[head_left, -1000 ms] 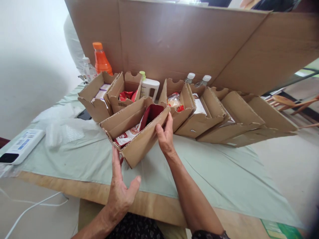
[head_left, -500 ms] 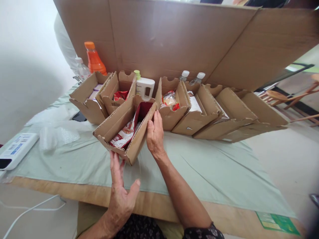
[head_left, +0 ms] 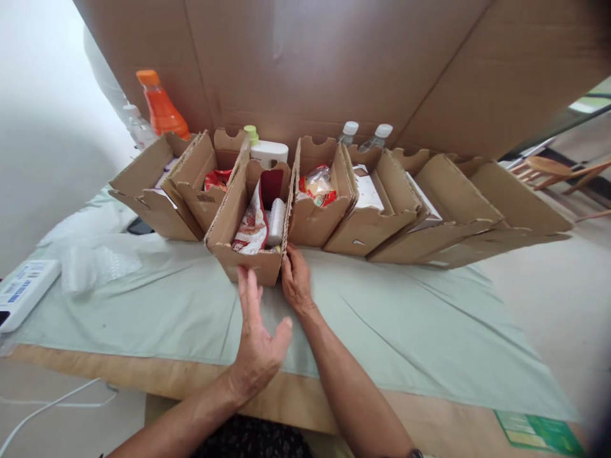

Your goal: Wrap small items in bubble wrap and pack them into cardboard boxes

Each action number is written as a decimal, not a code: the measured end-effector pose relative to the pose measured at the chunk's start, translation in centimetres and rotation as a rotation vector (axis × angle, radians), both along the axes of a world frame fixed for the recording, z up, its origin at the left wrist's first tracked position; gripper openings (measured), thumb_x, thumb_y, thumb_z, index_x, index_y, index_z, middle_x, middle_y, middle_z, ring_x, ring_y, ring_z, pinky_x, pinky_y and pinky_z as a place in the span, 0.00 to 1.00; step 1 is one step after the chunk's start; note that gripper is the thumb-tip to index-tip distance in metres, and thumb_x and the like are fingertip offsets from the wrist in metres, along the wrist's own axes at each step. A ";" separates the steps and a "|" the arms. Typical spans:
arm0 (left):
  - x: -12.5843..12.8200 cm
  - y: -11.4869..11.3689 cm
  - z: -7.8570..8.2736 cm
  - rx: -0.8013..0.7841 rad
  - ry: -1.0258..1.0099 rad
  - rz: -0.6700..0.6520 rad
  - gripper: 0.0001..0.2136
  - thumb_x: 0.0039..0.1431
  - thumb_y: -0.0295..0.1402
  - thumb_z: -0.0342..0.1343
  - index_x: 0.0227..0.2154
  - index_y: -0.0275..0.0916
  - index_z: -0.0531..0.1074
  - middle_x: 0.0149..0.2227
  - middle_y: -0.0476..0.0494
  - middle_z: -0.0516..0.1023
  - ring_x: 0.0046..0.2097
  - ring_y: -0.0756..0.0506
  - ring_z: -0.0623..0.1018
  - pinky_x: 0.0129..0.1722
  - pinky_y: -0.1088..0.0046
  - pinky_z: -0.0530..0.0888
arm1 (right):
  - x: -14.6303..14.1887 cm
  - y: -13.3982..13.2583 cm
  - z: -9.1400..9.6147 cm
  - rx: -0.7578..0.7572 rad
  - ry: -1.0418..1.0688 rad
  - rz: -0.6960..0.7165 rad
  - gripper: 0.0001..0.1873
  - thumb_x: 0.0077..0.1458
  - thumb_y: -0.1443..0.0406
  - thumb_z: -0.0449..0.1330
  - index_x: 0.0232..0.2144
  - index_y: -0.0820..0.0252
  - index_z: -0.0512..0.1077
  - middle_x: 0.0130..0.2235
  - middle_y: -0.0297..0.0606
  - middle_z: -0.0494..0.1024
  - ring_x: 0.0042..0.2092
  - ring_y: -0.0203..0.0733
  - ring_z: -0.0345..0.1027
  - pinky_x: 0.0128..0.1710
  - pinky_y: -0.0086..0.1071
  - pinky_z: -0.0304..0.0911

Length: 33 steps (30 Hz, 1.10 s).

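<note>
A cardboard bin [head_left: 245,262] stands on the cloth, its front end jutting out from a row of similar bins. Inside lie a red and white food packet [head_left: 252,226] and a whitish wrapped item [head_left: 276,221]. My left hand [head_left: 260,337] has its fingers stretched against the bin's front face, thumb apart. Beside the bin's front right corner, my right hand [head_left: 296,278] rests with its fingertips at the lower side, partly hidden by the cardboard. Neighbouring bins hold a red packet [head_left: 218,180] on the left and a clear and red snack bag [head_left: 319,186] on the right.
Behind the bins stand an orange bottle [head_left: 165,109], a white jug with a green cap [head_left: 268,151] and clear bottles with white caps [head_left: 350,131]. A tall cardboard panel [head_left: 305,70] rises at the back. Bubble wrap [head_left: 98,257] and a white device [head_left: 29,292] lie at left.
The bin has moved back and right into the gap in the row, turning straighter. Both hands moved with it, the right sliding to its front corner. The whitish item inside now shows.
</note>
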State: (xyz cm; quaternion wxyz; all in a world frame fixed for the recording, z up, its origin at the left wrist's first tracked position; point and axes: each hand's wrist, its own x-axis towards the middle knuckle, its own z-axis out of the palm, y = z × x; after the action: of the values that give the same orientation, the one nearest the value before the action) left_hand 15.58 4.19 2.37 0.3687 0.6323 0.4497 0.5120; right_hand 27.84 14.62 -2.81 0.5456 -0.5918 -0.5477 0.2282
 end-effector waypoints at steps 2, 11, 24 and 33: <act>0.9 2.0 -0.2 -0.001 0.031 0.005 0.46 0.61 0.25 0.56 0.74 0.54 0.35 0.78 0.41 0.29 0.78 0.33 0.38 0.72 0.42 0.56 | 0.3 0.2 -0.7 -0.018 0.023 -0.047 0.19 0.62 0.56 0.52 0.46 0.58 0.77 0.49 0.48 0.82 0.51 0.50 0.75 0.56 0.46 0.68; 2.0 10.6 0.2 -0.095 0.059 0.000 0.44 0.57 0.28 0.57 0.74 0.39 0.42 0.77 0.31 0.44 0.77 0.34 0.50 0.74 0.46 0.52 | 0.9 0.6 -0.6 -0.082 0.090 -0.083 0.15 0.61 0.56 0.52 0.36 0.57 0.76 0.38 0.42 0.82 0.41 0.47 0.76 0.46 0.41 0.71; -13.0 -0.8 -6.5 0.086 0.595 0.060 0.29 0.65 0.34 0.56 0.68 0.43 0.63 0.68 0.33 0.69 0.71 0.30 0.65 0.68 0.40 0.65 | -7.2 4.6 13.8 -0.011 -0.499 0.217 0.34 0.65 0.64 0.52 0.71 0.56 0.56 0.37 0.38 0.83 0.38 0.46 0.76 0.47 0.42 0.69; -13.5 -1.3 -6.6 -0.073 0.155 0.282 0.30 0.69 0.37 0.55 0.71 0.44 0.55 0.71 0.33 0.63 0.71 0.34 0.65 0.70 0.47 0.64 | -12.1 5.7 18.6 -0.280 -0.966 0.148 0.15 0.68 0.66 0.51 0.49 0.59 0.75 0.42 0.49 0.85 0.43 0.52 0.79 0.38 0.35 0.62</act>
State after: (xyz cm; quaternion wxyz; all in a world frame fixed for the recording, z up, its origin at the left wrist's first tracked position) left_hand 2.08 2.86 -4.24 0.2800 0.5866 0.5792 0.4919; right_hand 15.76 20.34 15.77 0.1278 -0.6568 -0.7422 0.0375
